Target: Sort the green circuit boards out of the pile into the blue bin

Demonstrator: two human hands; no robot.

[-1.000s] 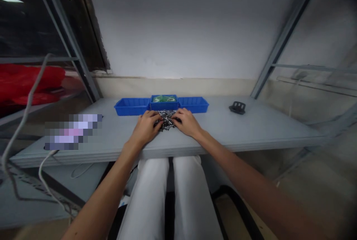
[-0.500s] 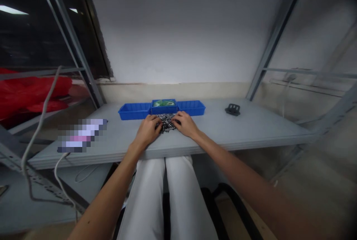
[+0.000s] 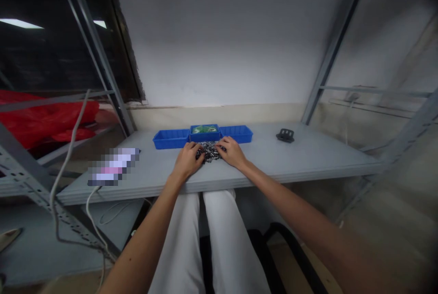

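A loose heap of small shiny and dark metal pieces, which look like screws (image 3: 210,152), lies on the grey table between my hands. My left hand (image 3: 188,159) rests at the heap's left side, its fingers curled and the thumb bent in among the screws. From the right, my right hand (image 3: 232,150) reaches in with thumb and fingers closed on the heap's edge. Single screws in the fingertips are too small to make out. Just behind the heap stands a blue middle bin (image 3: 204,135) with green-and-clear plastic bags in it.
Beside the middle bin stand a left blue bin (image 3: 171,139) and a right blue bin (image 3: 237,134). A black slotted part (image 3: 285,135) lies farther right. At left is a blurred-out phone (image 3: 114,166) with a white cable (image 3: 89,205). Metal shelf posts (image 3: 321,68) flank the table (image 3: 308,162).
The whole view has shifted slightly, so the left-side things sit farther right. Both hands stay at the heap, with only small finger movements.
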